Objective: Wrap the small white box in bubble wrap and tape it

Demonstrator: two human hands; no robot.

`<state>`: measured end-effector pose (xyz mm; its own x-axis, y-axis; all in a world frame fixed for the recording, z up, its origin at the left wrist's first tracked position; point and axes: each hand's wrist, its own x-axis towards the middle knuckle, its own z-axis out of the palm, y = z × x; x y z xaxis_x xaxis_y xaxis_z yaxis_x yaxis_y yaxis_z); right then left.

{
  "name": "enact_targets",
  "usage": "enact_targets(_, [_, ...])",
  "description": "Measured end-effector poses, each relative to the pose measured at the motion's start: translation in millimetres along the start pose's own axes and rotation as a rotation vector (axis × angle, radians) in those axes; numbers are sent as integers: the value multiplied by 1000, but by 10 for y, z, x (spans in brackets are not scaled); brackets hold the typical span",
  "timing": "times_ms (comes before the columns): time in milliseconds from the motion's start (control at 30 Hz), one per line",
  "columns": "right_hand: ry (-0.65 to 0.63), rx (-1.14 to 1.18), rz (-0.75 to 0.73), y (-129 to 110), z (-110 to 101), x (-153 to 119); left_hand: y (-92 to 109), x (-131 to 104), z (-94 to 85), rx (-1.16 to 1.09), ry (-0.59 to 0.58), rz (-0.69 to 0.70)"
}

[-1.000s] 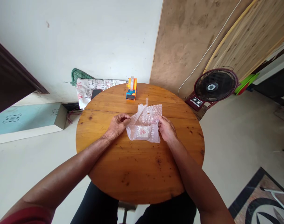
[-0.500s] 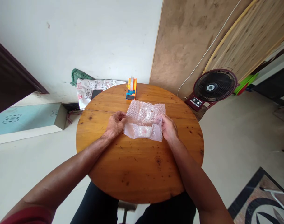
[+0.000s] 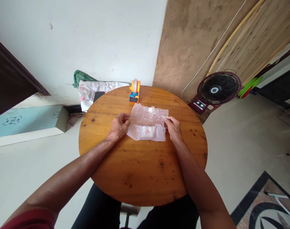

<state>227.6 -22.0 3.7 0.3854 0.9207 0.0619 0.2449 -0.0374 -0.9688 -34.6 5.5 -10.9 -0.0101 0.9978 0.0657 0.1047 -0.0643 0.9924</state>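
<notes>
A sheet of clear, pinkish bubble wrap lies on the round wooden table, its near part folded over a small white item with reddish marks. What that item is cannot be made out through the wrap. My left hand pinches the wrap's left edge near the fold. At the right edge, my right hand grips the wrap between thumb and fingers. A piece of clear tape shows at the far edge of the sheet.
An orange and blue tape dispenser stands at the table's far edge. Behind the table rest a printed white sack and a green bag. A dark red fan stands beyond the table's right side.
The far part of the bubble wrap now lies flatter and stretched away from me. My right hand has shifted slightly up along the right edge; my left hand has hardly moved.
</notes>
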Motion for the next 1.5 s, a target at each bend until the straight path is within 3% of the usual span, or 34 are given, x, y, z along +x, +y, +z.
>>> enact_targets(333, [-76, -641, -142, -138, -179, 14, -25, 10, -25, 178, 35, 73])
enact_targets(567, [-50, -819, -130, -146, -151, -3, 55, -21, -41, 354, 67, 113])
enact_targets(767, [-30, -922, -140, -127, -109, -32, 12, -41, -50, 427, 69, 342])
enact_targets(967, [-57, -837, -184, -150, -109, -62, 64, -119, -102, 347, 31, 461])
enact_targets(1100, [-40, -692, -279, -170, -109, -122, 228, -223, -126, 330, -137, 569])
enact_targets(1200, [-26, -489, -426, -230, -93, -227, 258, -255, -115, 347, -259, 577])
enact_targets(1300, [-130, -239, -556, -332, -79, -349, 225, -257, -97, 387, -332, 571])
enact_targets(1367, [-249, -135, -544, -393, -80, -399, 218, -262, -94, 422, -371, 584])
enact_targets(1500, [-358, -226, -480, -433, -110, -386, 266, -284, -112, 467, -430, 594])
